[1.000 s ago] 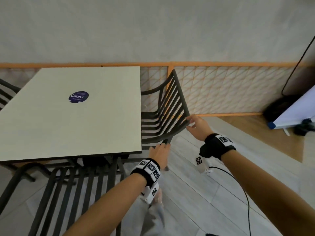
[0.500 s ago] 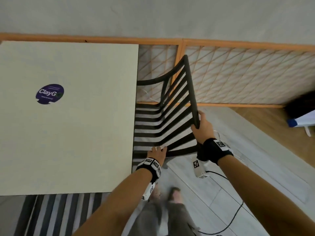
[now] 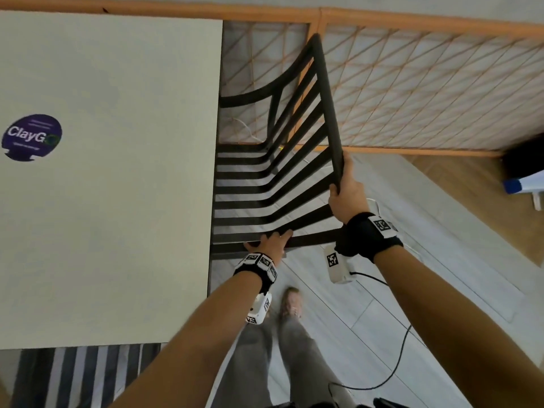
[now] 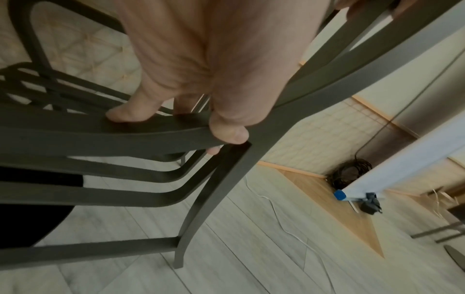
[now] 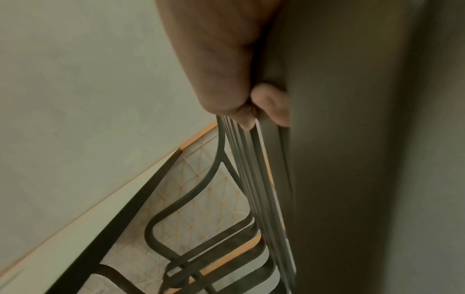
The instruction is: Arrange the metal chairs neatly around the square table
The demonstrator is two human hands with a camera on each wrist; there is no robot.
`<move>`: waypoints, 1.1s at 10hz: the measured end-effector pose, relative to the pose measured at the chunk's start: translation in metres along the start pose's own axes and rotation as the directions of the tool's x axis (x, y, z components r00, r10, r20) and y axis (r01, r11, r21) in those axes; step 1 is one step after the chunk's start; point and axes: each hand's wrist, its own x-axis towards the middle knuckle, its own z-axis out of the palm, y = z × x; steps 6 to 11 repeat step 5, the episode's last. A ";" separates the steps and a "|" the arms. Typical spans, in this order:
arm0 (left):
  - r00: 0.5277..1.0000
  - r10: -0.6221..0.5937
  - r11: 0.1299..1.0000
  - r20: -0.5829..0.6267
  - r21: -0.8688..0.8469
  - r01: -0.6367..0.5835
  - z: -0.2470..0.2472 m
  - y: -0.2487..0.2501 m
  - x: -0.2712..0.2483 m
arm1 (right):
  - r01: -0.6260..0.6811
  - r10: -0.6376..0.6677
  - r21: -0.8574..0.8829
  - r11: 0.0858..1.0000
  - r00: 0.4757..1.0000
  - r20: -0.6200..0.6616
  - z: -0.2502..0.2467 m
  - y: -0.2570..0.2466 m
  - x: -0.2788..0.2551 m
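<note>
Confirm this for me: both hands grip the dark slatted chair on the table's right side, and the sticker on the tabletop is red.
One detail is wrong: the sticker on the table is dark purple-blue, not red, as the head view shows. The rest holds: the left hand grips the chair at its near side rail and the right hand grips its backrest top rail, on the table's right side.

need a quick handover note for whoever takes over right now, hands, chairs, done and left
Left hand: grips the near side slat of the dark slatted metal chair.
Right hand: grips that chair's top back rail.
Chair sits at the right side of the pale square table, seat partly under its edge.
A second slatted chair is at the near side.
Left: square this chair up, check the others.
</note>
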 end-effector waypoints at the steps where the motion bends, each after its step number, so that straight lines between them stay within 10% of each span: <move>1: 1.000 0.003 1.000 0.008 0.024 -0.003 0.009 0.000 -0.006 | -0.009 0.009 0.024 1.000 1.000 -0.026 -0.001 0.005 -0.013; 11: 0.984 0.088 0.996 -0.155 -0.006 -0.090 0.033 -0.021 -0.026 | -0.010 0.010 0.006 1.000 1.000 -0.026 -0.010 0.014 -0.047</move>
